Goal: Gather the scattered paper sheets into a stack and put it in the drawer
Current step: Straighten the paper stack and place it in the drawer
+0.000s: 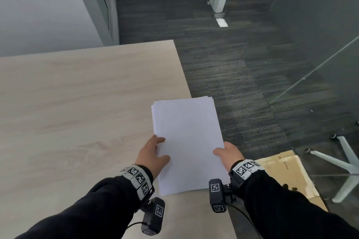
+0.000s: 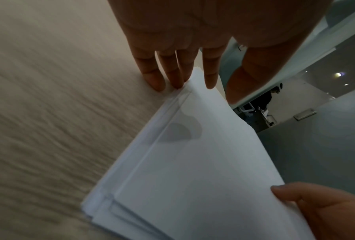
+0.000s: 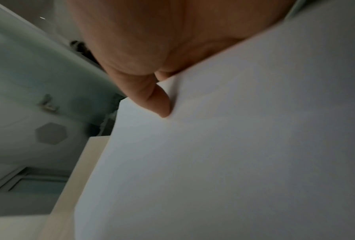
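A stack of white paper sheets point(image 1: 188, 141) lies partly on the light wood table point(image 1: 77, 112) and hangs over its right edge. My left hand point(image 1: 161, 148) rests at the stack's left edge. In the left wrist view its fingers point(image 2: 172, 73) are straight, touching the stack point(image 2: 192, 162) and the tabletop beside it. My right hand point(image 1: 227, 152) grips the stack's right edge, thumb on top and the other fingers hidden underneath. The right wrist view shows that thumb point(image 3: 160, 104) pressed on the top sheet point(image 3: 233, 146). No drawer is in view.
Dark carpet point(image 1: 233, 64) lies beyond the table's right edge. A tan cardboard piece point(image 1: 287, 176) lies on the floor at lower right, with a chair's pale wheeled base point(image 1: 347, 163) beside it. A glass wall point(image 1: 320, 68) stands to the right.
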